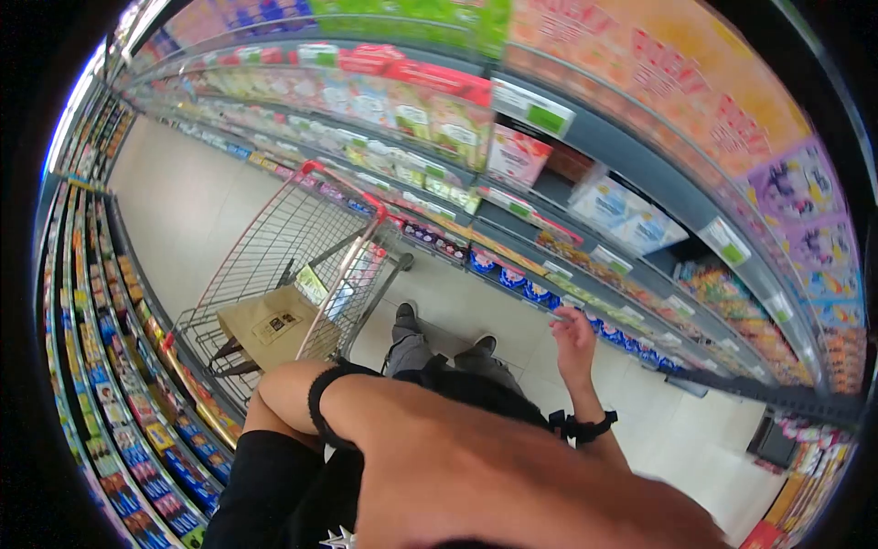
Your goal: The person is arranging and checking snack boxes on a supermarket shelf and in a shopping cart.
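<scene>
My right hand (pixel 573 346) is raised over the aisle floor, just in front of the lower shelves, with a black band on its wrist. Its fingers are loosely bent and apart, and nothing shows in them. A large bare forearm (pixel 457 448) crosses the near foreground, blurred, with a black band near its bent elbow. The hand of this left arm is outside the picture. To the left stands a wire shopping cart (pixel 261 229) with red trim. It holds a tan paper bag (pixel 265 325) and a green and white package (pixel 311 285). Neither hand visibly touches the cart.
Shelves of packaged goods (pixel 439 123) run along the top and right, with blue packs (pixel 512 277) on the bottom level. Another stocked shelf (pixel 119 393) curves down the left. Two dark shoes (pixel 407 317) stand on the pale tile floor (pixel 448 293). A black box-like object (pixel 773 441) is at the right.
</scene>
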The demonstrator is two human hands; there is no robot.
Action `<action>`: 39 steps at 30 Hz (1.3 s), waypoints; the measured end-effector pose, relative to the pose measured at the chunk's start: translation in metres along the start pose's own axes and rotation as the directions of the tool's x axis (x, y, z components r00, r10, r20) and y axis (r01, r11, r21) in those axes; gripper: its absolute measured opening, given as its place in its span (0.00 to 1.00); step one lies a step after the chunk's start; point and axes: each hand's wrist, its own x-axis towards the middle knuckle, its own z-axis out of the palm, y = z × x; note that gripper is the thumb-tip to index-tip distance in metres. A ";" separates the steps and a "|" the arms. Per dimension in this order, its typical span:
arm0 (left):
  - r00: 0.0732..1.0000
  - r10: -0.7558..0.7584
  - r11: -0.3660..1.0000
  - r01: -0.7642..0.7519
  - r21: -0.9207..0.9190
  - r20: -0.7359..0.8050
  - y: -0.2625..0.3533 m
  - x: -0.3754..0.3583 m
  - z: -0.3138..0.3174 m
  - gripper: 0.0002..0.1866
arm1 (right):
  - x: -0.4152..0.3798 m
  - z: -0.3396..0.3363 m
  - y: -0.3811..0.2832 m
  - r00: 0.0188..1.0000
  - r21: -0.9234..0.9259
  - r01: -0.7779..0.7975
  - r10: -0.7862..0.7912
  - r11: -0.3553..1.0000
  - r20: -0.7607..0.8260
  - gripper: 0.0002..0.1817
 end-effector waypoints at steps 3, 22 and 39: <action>0.975 -0.137 0.901 0.195 0.388 -0.172 0.003 -0.083 -0.012 0.45 | -0.011 0.028 0.001 0.990 0.021 -0.103 0.101 0.994 0.100 0.12; -0.389 0.167 0.445 0.850 -0.282 -0.906 -0.019 -0.782 -0.072 0.17 | 0.016 0.351 -0.049 0.848 -0.288 -0.184 0.300 0.940 0.436 0.10; -0.493 -0.022 0.123 0.862 -0.492 -0.870 -0.095 -0.880 -0.151 0.15 | 0.018 0.377 -0.029 0.818 -0.463 -0.415 0.544 0.783 0.186 0.11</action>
